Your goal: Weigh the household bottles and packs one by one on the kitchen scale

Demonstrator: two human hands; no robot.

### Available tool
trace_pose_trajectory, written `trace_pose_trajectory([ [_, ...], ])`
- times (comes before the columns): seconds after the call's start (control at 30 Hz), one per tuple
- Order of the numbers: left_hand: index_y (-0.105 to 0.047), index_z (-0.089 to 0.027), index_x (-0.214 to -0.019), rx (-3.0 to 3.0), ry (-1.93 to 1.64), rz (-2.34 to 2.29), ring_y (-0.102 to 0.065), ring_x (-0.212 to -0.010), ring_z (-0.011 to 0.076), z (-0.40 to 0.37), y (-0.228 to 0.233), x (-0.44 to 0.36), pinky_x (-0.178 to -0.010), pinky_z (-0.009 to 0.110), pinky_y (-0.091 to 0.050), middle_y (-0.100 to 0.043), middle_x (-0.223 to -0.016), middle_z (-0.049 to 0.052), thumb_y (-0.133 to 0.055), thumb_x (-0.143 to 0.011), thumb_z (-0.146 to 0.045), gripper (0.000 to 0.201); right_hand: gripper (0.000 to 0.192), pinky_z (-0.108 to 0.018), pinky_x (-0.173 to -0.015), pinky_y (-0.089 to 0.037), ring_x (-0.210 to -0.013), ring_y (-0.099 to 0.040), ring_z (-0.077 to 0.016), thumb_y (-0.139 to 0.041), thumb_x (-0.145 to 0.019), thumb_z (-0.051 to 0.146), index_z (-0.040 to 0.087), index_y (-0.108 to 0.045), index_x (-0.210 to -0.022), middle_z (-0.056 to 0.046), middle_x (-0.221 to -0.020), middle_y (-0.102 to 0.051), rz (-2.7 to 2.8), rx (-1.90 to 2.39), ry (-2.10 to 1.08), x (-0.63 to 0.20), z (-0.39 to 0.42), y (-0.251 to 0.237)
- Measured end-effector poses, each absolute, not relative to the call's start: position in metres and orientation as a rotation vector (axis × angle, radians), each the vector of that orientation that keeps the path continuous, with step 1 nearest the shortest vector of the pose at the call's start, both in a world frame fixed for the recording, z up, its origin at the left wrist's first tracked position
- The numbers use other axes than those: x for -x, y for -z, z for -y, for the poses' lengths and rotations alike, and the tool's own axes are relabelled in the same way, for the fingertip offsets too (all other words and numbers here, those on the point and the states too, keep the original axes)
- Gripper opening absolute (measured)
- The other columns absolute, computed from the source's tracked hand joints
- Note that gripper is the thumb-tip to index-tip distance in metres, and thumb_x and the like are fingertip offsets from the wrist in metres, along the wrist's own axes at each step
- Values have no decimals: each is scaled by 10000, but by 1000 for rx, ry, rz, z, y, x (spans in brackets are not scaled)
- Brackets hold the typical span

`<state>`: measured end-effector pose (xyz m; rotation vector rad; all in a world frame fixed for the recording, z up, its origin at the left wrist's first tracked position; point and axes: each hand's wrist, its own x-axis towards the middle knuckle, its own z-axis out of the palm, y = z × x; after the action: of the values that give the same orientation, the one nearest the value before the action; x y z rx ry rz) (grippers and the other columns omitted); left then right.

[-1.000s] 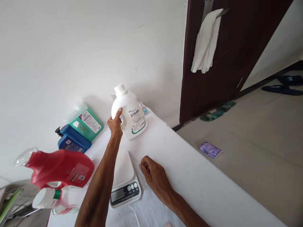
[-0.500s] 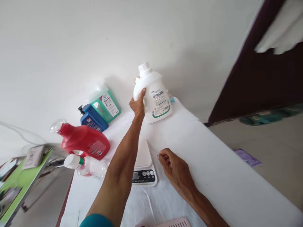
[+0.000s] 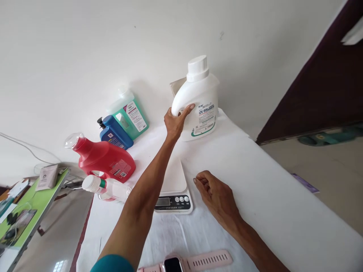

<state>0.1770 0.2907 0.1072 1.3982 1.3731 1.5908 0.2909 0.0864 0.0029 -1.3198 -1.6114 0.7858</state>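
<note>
1. At the far end of the white-covered table (image 3: 269,196), close to the wall, the white detergent bottle (image 3: 200,102) stands upright; the left hand (image 3: 176,121) is clamped on its handle side, thumb across the front beside the label.
2. Right hand (image 3: 218,198): resting on the cloth just right of the kitchen scale (image 3: 173,189), fingers loosely curled together, holding nothing.
3. Handling note: a bottle this size, gripped one-handed at full reach, is probably heavy; a grip wrapped well round the handle, with the cap kept uppermost, would limit swing.
4. The scale's platform lies between bottle and person, bare.
5. Left of the arm: red jug (image 3: 103,162), blue bottle (image 3: 115,132), green bottle (image 3: 129,115) and clear bottle (image 3: 107,189) lie together; a pink watch (image 3: 184,262) sits nearest.
</note>
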Motion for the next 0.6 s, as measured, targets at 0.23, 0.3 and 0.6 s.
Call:
trace_pose_trajectory([
  [0.23, -417, -243, -903, -1714, -1403, -1625, -590, -867, 184, -271, -99, -170, -706, 297, -446, -585, -945, 9, -972, -594, -386, 651, 202, -283, -561, -408, -578, -520, -161, -461, -995, 365, 256, -482, -826, 14, -708, -606, 1630, 1311, -749, -292, -84, -8],
  [0.3, -395, -247, -927, -1751, -1375, -1655, -594, -910, 191, -269, -96, -169, -718, 297, -448, -587, -1006, 18, -977, -579, -340, 685, 199, -281, -562, -396, -572, -500, -158, -456, -996, 355, 256, -473, -824, 22, -695, -585, 1636, 1317, -748, -292, -83, -7],
  [0.6, -384, -251, -895, -1805, -1438, -1696, -590, -897, 204, -281, -93, -169, -731, 328, -462, -560, -947, 4, -967, -598, -375, 666, 160, -281, -583, -418, -604, -533, -158, -466, -990, 333, 251, -502, -857, 19, -723, -592, 1586, 1285, -800, -293, -86, -2],
])
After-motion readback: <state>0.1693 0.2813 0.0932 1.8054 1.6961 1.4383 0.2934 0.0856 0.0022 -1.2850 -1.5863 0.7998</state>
